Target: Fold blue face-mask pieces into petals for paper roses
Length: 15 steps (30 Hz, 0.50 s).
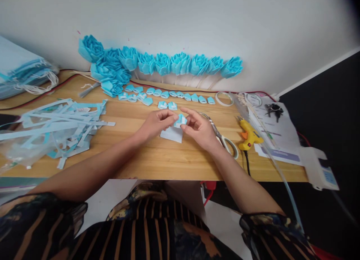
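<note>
Between my two hands is a small folded blue petal with white tape-like strips on its face. My left hand pinches its left edge between thumb and fingertips. On the other side, my right hand grips the lower right edge with the thumb, its index finger raised above the piece. A whitish flat sheet lies on the table just under the petal. Beyond my hands, several similar folded petals are set out in rows. White-handled scissors lie partly behind my right hand and wrist.
Several blue flowers on stems lean along the wall. Cut blue-white strips pile up at left. To the right are a yellow glue gun, a tape roll, keys, papers and a white device at the table's edge.
</note>
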Each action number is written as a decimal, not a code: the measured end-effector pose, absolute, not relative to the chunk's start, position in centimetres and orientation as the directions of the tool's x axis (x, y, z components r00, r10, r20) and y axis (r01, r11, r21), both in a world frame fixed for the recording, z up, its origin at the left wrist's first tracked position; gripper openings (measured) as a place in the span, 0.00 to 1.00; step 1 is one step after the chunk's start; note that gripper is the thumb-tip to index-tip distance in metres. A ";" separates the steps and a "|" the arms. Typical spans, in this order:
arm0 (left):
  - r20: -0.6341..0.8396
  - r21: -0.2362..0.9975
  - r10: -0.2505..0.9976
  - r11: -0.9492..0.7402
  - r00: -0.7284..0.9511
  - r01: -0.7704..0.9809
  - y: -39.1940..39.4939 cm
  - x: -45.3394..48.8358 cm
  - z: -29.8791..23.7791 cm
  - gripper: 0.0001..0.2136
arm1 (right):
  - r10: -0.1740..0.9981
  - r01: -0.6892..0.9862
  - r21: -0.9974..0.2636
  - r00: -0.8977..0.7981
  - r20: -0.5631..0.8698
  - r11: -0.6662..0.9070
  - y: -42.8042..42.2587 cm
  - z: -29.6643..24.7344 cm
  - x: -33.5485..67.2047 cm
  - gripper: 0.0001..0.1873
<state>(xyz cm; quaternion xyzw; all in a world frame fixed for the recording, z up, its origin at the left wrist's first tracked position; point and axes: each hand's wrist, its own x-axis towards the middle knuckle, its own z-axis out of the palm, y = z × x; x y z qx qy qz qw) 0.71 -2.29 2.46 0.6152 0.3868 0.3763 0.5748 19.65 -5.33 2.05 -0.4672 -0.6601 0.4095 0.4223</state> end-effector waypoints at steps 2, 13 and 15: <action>0.023 0.996 0.894 -0.058 0.448 0.065 -2.4 0.8 2.4 0.13 | 0.958 0.278 -0.930 -0.223 0.181 0.240 -5.4 2.1 19.5 0.29; 0.000 0.997 0.891 -0.032 0.454 0.063 -2.4 0.7 2.3 0.12 | 0.945 0.296 -0.916 -0.262 0.194 0.270 -5.5 2.2 19.3 0.29; 0.002 0.998 0.897 -0.033 0.441 0.061 -2.3 0.6 2.3 0.13 | 0.947 0.293 -0.918 -0.257 0.193 0.267 -5.4 2.2 19.4 0.29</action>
